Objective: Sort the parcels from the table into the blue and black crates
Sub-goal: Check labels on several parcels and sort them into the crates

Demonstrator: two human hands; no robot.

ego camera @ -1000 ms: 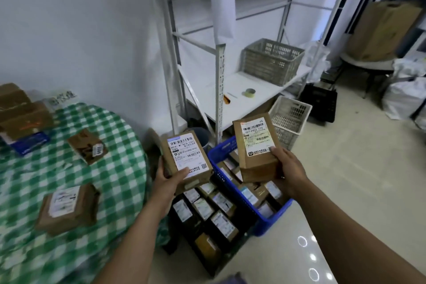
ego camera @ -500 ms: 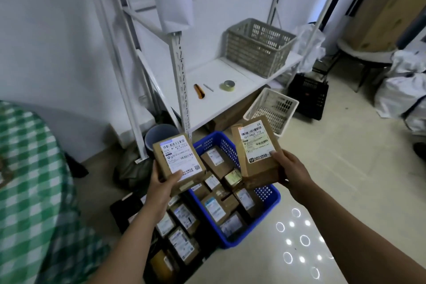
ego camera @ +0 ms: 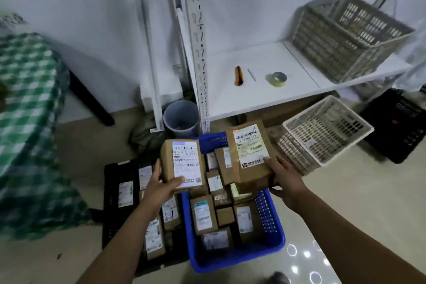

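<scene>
Left grip [ego camera: 159, 188] is being clenched around a labelled brown cardboard parcel [ego camera: 184, 163]; a second brown parcel [ego camera: 251, 152] is being grasped by right grip [ego camera: 284, 177] above blue plastic crate [ego camera: 237, 260], centre-frame.

One wide-angle view, worn on the head, looks forward and steeply down from close above the left hand [ego camera: 159, 189] gripping the left parcel [ego camera: 182, 163] and the right hand [ego camera: 285, 182] gripping the right parcel [ego camera: 251, 152]. The blue crate [ego camera: 230, 263] lies just below both grips, the white shelf [ego camera: 265, 62] beyond.
</scene>
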